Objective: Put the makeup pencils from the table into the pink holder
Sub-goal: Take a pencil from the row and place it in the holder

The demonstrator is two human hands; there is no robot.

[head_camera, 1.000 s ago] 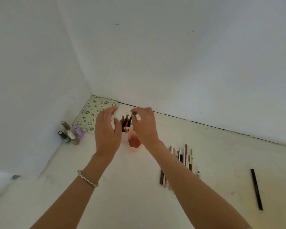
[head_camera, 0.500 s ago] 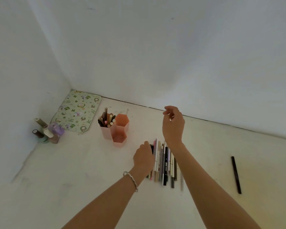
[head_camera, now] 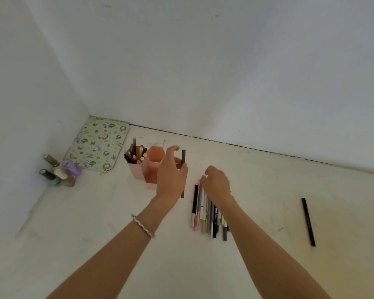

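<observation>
Here, a dark brown makeup pencil (head_camera: pixel 183 157) stands upright at frame centre, pinched by fingers of the left hand (head_camera: pixel 171 176), just right of the pink hexagonal plastic holder (head_camera: pixel 152 157). The right hand (head_camera: pixel 216 182) covers the row of pencils (head_camera: pixel 203 212) lying on the white surface (head_camera: pixel 95 234); whether its fingers grip one cannot be told.

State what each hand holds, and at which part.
The left hand pinches a dark pencil near its middle, upright. The right hand lies over the row of pencils; whether it grips one cannot be told.
</observation>
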